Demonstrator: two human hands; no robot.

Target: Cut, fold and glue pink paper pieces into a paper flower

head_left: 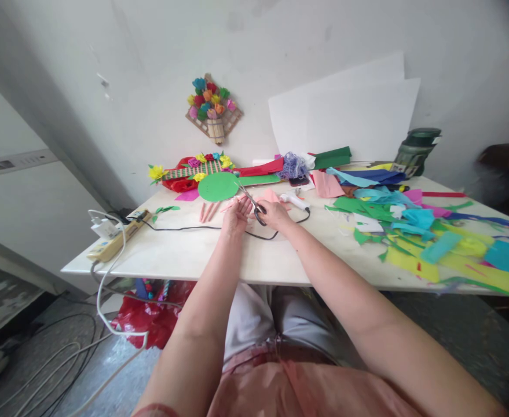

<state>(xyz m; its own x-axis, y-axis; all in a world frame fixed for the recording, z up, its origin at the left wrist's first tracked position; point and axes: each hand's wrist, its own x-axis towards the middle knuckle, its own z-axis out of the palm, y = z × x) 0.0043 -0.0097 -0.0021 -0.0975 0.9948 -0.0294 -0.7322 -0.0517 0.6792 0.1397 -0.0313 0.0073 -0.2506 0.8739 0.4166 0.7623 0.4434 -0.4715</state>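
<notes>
My right hand grips black-handled scissors, whose blades point up and left toward a green paper disc. My left hand sits just left of the scissors, fingers pinching a small pale pink paper piece at the blades. Several pink paper strips lie on the white table to the left of that hand. A white glue gun rests just behind my right hand, and its black cord runs across the table.
A power strip with a white charger sits at the table's left edge, cables hanging to the floor. Scraps of coloured paper cover the right side. Paper flower crafts and white sheets stand by the wall. A dark jar stands far right.
</notes>
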